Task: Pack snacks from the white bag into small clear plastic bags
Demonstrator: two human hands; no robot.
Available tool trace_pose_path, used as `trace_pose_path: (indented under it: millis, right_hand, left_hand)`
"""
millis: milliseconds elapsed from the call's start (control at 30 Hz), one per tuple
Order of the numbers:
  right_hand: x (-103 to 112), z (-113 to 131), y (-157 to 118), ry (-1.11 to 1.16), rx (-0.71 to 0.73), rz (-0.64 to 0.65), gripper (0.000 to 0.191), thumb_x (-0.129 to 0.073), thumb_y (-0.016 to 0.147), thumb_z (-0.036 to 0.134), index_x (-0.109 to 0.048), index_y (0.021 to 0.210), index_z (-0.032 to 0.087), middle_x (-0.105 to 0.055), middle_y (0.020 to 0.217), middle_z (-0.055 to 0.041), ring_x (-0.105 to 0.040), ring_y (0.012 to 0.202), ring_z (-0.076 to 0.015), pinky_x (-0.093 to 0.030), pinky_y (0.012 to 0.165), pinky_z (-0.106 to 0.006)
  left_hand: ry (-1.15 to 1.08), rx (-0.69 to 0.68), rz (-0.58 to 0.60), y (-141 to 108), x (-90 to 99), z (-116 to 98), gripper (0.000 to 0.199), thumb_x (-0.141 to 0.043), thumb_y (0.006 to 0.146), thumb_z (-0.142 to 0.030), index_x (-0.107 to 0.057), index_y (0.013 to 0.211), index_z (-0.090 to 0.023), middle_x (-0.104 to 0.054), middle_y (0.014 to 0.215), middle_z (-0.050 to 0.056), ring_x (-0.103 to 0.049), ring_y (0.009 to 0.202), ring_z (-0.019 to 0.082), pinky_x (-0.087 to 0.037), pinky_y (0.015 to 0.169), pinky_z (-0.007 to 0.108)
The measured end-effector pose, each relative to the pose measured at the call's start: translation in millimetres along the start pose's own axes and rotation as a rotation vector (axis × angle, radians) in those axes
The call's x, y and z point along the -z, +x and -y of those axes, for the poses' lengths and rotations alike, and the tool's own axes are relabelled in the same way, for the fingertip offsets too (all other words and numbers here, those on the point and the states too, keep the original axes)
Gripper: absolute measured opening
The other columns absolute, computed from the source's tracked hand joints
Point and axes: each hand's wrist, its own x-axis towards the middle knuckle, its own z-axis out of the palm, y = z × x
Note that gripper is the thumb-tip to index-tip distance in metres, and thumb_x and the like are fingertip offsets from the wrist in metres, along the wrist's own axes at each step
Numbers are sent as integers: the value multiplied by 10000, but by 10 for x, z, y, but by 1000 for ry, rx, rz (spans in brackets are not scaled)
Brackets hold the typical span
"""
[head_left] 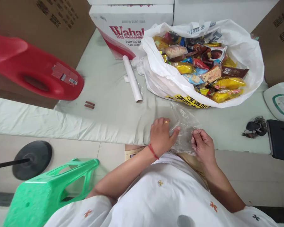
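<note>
A clear plastic bag point(183, 129) lies crumpled at the near edge of the table, partly hanging over it. My right hand point(203, 143) pinches the right side of this bag between thumb and fingers. On its left side rests my left hand point(161, 135), palm down, thumb apart from the fingers, touching the plastic. Just beyond both hands stands a large white plastic bag point(153, 75), wide at the mouth and full of wrapped snacks point(198, 66) in yellow, red, blue and brown packaging.
A white paper roll point(132, 78) and two small brown strips point(89, 104) lie left of the snacks. A red jug point(33, 67) and a Wahaha carton point(130, 30) stand behind. Keys point(255, 126) and a phone point(280, 138) lie right. A green stool point(52, 192) stands below left.
</note>
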Motion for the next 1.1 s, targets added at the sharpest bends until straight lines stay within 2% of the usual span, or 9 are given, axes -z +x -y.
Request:
trace_pose_path:
  millis: [133, 400, 500, 567, 633, 733, 833, 933, 1100]
  right_hand:
    - [7, 15, -17, 3, 24, -40, 471, -822, 798, 649, -611, 834, 229, -515, 600, 69, -374, 436, -66, -280, 361, -194]
    - [350, -56, -176, -132, -16, 17, 428, -768, 862, 647, -653, 875, 236, -542, 602, 48, -426, 466, -100, -355, 392, -223]
    - [577, 51, -134, -359, 101, 141, 511, -714, 897, 679, -696, 1186, 258, -759, 986, -70, -702, 821, -206, -586, 651, -310]
    - [680, 161, -8, -471, 259, 109, 615, -656, 930, 695, -616, 1381, 279, -717, 1311, -121, -691, 1155, -266, -601, 913, -410]
    - [670, 250, 176, -577, 380, 45, 681, -607, 947, 711, -545, 1466, 276, -667, 1409, -142, -648, 1247, -290, -554, 1017, -478]
    - [410, 292, 474, -801, 458, 61, 701, -643, 916, 683, -566, 1449, 233, -719, 1274, -151, -630, 1177, -324, -504, 1036, -531]
    - [20, 266, 680, -938, 534, 146, 447, -678, 902, 572, -736, 1163, 213, -739, 1049, -130, -590, 1079, -327, -454, 1034, -524]
    - [-240, 264, 755, -778, 548, 202, 296, -657, 923, 512, -735, 868, 232, -690, 900, -78, -583, 945, -263, -479, 915, -431]
    - [-238, 339, 733, -334, 352, 146, 396, -655, 924, 637, -571, 868, 254, -609, 728, 33, -506, 546, -133, -409, 516, -279]
  left_hand:
    - [160, -79, 71, 202, -263, -94, 209, -540, 1019, -311, -585, 841, -212, -684, 960, 128, -621, 999, 301, -440, 873, 418]
    - [-409, 115, -155, 137, -117, 247, 356, -399, 1090, -450, -378, 792, -256, -415, 663, -43, -423, 627, 160, -343, 663, 300]
    - [-423, 72, -172, -6, -31, 298, 378, -392, 1088, -507, -408, 810, -252, -407, 672, -45, -389, 629, 152, -340, 659, 294]
    - [-437, 56, -137, -105, -5, 292, 386, -377, 1089, -530, -425, 824, -253, -411, 664, -45, -385, 611, 151, -342, 649, 293]
    - [-438, 42, -102, -176, 3, 269, 391, -376, 1085, -543, -441, 829, -255, -418, 651, -45, -388, 587, 149, -341, 637, 293]
    - [-355, -22, -95, -220, 10, 236, 372, -395, 1078, -526, -483, 839, -254, -438, 639, -42, -403, 567, 148, -335, 622, 291]
    - [-280, -100, -99, -235, 43, 239, 345, -410, 1072, -490, -512, 843, -253, -445, 629, -39, -407, 559, 149, -335, 621, 290]
    - [-273, -84, -109, -266, 98, 289, 345, -398, 1077, -481, -511, 843, -254, -432, 617, -41, -397, 553, 150, -339, 620, 291]
    - [-322, 56, -188, -281, 153, 423, 375, -383, 1081, -530, -474, 839, -258, -407, 618, -48, -385, 559, 153, -334, 615, 288]
